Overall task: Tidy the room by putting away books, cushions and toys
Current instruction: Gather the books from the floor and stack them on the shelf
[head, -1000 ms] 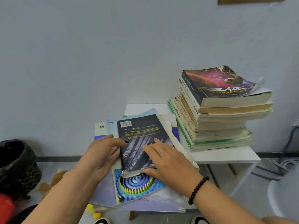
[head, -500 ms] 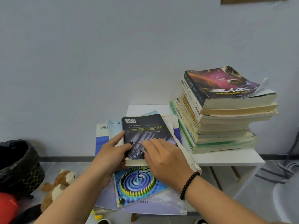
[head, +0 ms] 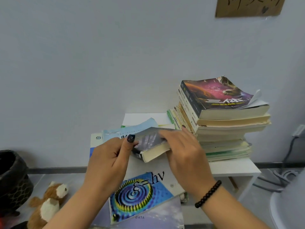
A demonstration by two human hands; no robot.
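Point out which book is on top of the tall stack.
The space-scene paperback, purple and orange with white title lettering, tops the tall stack; its cover corner curls up.

dark paperback (head: 149, 139): glossy cover, matt paper | toy (head: 49, 202): plush | table (head: 231, 167): smooth, white

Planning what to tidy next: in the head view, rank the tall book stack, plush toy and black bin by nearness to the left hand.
From the left hand:
1. Plush toy, on the floor, lower left.
2. Black bin, far left; close to the toy's distance.
3. Tall book stack, on the table, right.
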